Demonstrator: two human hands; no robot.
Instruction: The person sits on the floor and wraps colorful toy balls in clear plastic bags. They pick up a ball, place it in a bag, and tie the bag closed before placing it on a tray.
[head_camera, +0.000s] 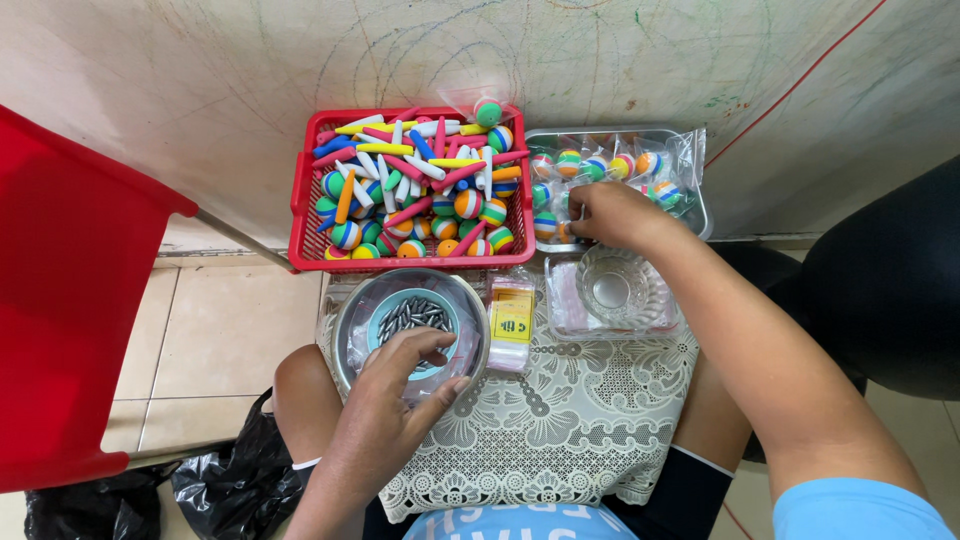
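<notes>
My left hand (392, 392) reaches into a round metal bowl (350, 310) and its fingertips touch a pile of small grey metal weights (412, 314) on a teal dish inside. My right hand (612, 215) rests in a silver metal tray (700, 215) among clear bags of striped foam balls (570, 162), with its fingers curled on one bag; the exact grip is hidden. A red plastic basket (304, 190) behind the bowl holds several striped balls and coloured foam sticks (420, 165).
A clear glass bowl (612, 288) sits on a stack of small clear bags. A yellow-labelled packet (512, 318) lies between the two bowls. A lace cloth (560, 420) covers my lap. A red plastic piece (70, 300) stands left, black bags (220, 480) on the floor.
</notes>
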